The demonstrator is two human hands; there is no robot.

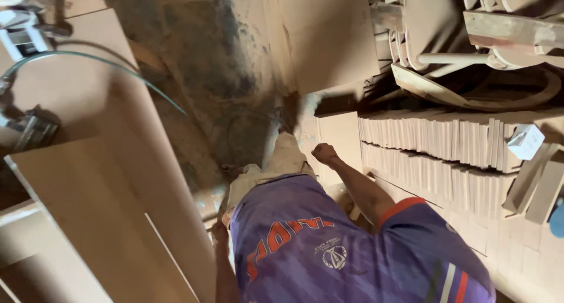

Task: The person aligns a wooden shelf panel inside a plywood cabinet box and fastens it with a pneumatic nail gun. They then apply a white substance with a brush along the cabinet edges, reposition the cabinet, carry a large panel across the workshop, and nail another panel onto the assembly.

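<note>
I look down my own purple shirt and pale trousers to a dusty floor (pixel 217 74). My right hand (pixel 324 154) is stretched forward in a closed fist, right beside an upright pale wooden panel (pixel 341 135); nothing shows in its grip. My left hand (pixel 220 229) hangs low by my hip, close to the edge of a large flat wooden board (pixel 100 221). Its fingers are mostly hidden, so I cannot tell whether it touches the board.
Rows of small cut wooden panels (pixel 435 141) stand stacked on the right, with a small white box (pixel 524 141) on top. Curved chair parts (pixel 470 50) pile up at the top right. A green hose (pixel 117 62) and a power tool (pixel 32 130) lie on the left boards.
</note>
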